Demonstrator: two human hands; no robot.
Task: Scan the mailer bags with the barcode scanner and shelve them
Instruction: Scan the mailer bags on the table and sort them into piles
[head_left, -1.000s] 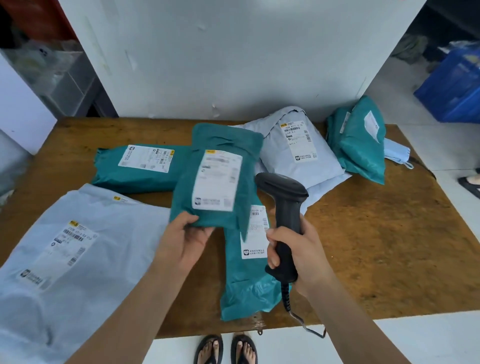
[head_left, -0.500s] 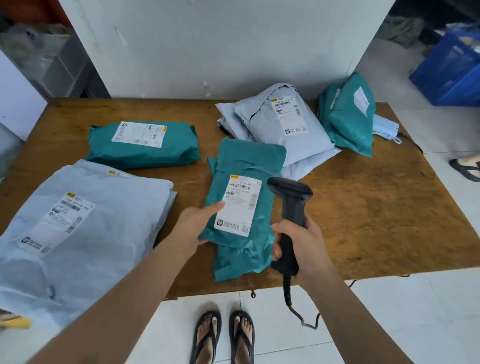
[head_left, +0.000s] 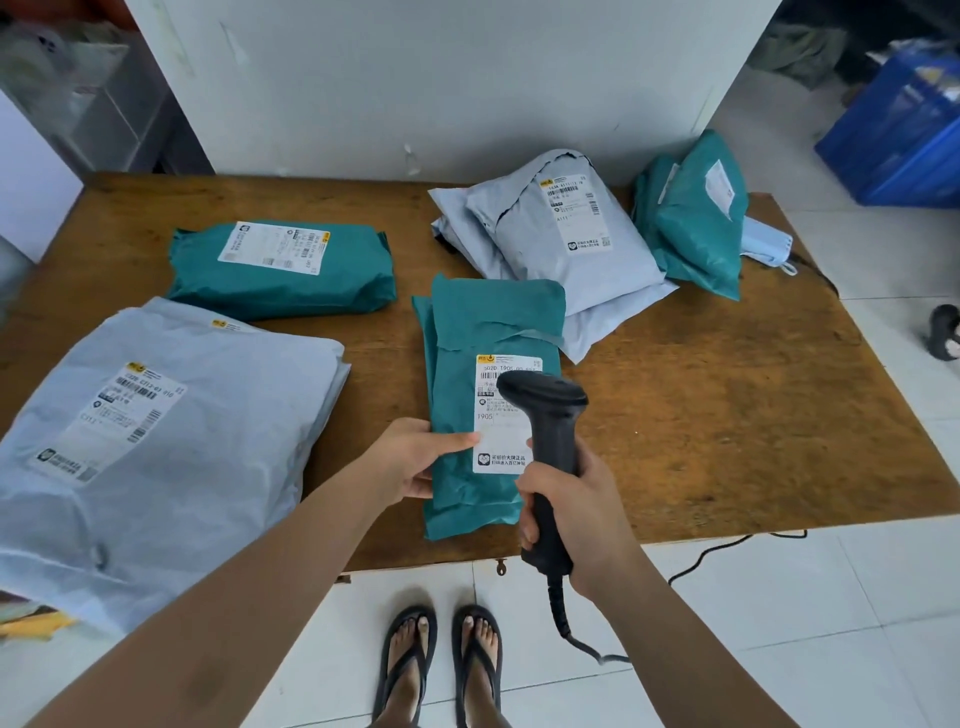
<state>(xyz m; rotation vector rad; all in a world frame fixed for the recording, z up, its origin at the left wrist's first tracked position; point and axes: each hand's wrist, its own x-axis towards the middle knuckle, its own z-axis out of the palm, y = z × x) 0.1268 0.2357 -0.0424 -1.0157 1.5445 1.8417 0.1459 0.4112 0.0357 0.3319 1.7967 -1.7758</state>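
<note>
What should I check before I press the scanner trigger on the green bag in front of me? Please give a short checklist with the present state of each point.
1. Scanner held firmly in right hand: ok.
2. Left hand steadies the green bag at its left edge: ok.
3. Label faces up: ok.
4. Barcode free of cover: not ok, the scanner head hides part of the label in this view.
5. Scan beam on the barcode: cannot tell, no light shows.
6. Bag lies flat on the table, apart from the other bags: ok.
</note>
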